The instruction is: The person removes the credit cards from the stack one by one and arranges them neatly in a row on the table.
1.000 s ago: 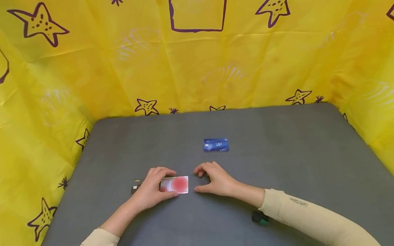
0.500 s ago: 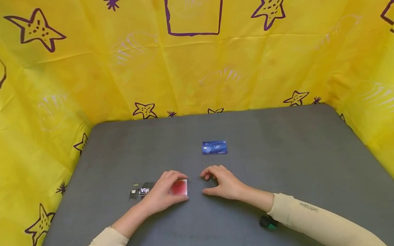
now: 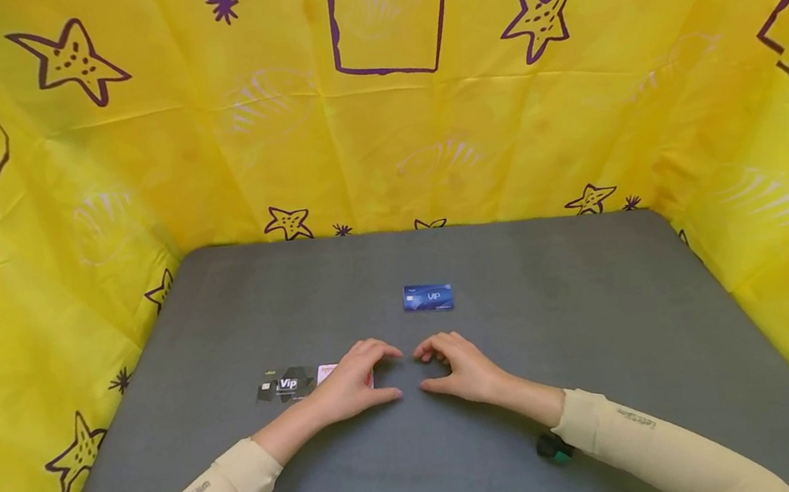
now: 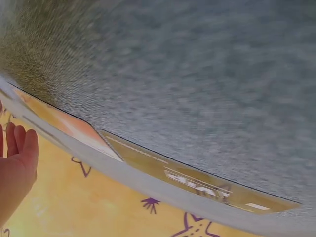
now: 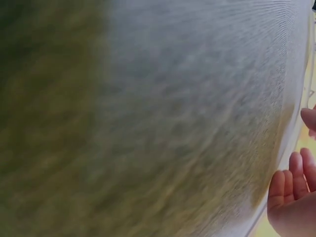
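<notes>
In the head view my left hand (image 3: 358,379) is over a white and red card (image 3: 326,371). Most of that card is hidden under the hand; its right edge shows between thumb and fingers, which reach past it. Against its left end lies a black card marked "Vip" (image 3: 289,384). Both cards lie end to end on the grey table in the left wrist view, where the black card (image 4: 197,183) is upside down. My right hand (image 3: 463,367) faces the left across a small gap, thumb and fingers in a loose curve, holding nothing.
A blue card marked "VIP" (image 3: 428,297) lies on the grey table (image 3: 560,290) beyond the hands. Yellow cloth (image 3: 378,130) with purple starfish drawings walls the back and sides. A small black and green device (image 3: 554,448) shows beneath the right wrist.
My left hand has moved right over the white and red card, uncovering the black card at its left. The right hand has shifted slightly right. The blue card stays in place.
</notes>
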The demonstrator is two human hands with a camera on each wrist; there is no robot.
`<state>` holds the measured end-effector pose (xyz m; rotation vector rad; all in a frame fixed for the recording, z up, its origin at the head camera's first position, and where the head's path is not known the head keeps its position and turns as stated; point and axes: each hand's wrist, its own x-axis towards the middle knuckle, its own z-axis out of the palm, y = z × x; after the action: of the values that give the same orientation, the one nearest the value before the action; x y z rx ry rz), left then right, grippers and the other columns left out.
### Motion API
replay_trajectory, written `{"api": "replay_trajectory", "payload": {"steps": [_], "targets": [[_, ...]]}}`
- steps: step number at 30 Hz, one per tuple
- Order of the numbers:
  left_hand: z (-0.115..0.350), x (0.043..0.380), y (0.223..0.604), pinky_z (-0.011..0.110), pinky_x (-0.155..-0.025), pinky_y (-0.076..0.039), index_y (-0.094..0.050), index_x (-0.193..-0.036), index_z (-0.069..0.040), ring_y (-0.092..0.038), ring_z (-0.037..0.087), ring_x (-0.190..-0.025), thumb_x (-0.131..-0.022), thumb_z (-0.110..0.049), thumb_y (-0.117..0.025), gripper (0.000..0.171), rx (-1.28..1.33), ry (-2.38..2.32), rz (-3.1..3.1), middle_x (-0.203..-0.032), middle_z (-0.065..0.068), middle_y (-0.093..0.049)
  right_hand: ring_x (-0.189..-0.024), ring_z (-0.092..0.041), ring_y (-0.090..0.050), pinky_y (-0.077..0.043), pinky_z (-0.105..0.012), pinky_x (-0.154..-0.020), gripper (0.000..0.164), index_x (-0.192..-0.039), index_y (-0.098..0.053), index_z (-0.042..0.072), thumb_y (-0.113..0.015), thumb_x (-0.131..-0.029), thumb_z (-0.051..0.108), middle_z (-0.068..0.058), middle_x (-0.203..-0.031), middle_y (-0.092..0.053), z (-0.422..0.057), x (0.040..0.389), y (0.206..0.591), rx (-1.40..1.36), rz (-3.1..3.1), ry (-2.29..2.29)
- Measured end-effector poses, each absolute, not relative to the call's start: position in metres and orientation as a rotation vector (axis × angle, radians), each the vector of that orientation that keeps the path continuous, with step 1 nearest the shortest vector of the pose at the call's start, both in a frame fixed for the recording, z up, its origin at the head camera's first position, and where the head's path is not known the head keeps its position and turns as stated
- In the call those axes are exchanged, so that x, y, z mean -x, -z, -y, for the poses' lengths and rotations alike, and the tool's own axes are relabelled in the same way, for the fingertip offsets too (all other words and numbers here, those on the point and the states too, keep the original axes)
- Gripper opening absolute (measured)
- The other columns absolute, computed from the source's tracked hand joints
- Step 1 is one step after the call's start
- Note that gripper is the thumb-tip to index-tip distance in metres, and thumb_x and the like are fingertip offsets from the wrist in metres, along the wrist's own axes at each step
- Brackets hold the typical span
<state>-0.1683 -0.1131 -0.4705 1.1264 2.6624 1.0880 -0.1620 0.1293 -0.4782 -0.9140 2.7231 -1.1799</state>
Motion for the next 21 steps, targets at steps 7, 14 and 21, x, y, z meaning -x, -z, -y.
{"api": "replay_trajectory", "payload": {"steps": [7,14,21], "targets": [[0.103,0.174,0.471,0.04,-0.098,-0.041,-0.061,-0.12,-0.005,-0.052,0.021,-0.111,-0.078,-0.019,-0.082,0.049,-1.124,-1.048,-2.659,-0.116,0.004,-0.061,-0.088,-0.02,-0.052,-0.043,-0.029,-0.078,0.037,-0.111,-0.065,0.01,-0.082,-0.079,0.017,-0.003,-0.1,-0.062,-0.142,0.163,0.483,0.914,-2.744,1.199],[0.094,0.184,0.472,0.04,-0.099,-0.04,-0.062,-0.119,-0.005,-0.052,0.022,-0.111,-0.078,-0.021,-0.082,0.048,-1.107,-1.04,-2.657,-0.116,0.004,-0.061,-0.091,-0.019,-0.054,-0.045,-0.03,-0.078,0.037,-0.111,-0.066,0.01,-0.082,-0.079,0.018,-0.002,-0.103,-0.063,-0.156,0.166,0.486,0.89,-2.749,1.237],[0.086,0.196,0.469,0.044,-0.097,-0.041,-0.061,-0.118,-0.003,-0.053,0.025,-0.11,-0.079,-0.019,-0.082,0.047,-1.09,-1.069,-2.657,-0.114,0.007,-0.061,-0.086,-0.018,-0.054,-0.046,-0.029,-0.074,0.035,-0.11,-0.066,0.01,-0.082,-0.079,0.015,-0.001,-0.101,-0.063,-0.169,0.173,0.488,0.825,-2.778,1.283]]}}
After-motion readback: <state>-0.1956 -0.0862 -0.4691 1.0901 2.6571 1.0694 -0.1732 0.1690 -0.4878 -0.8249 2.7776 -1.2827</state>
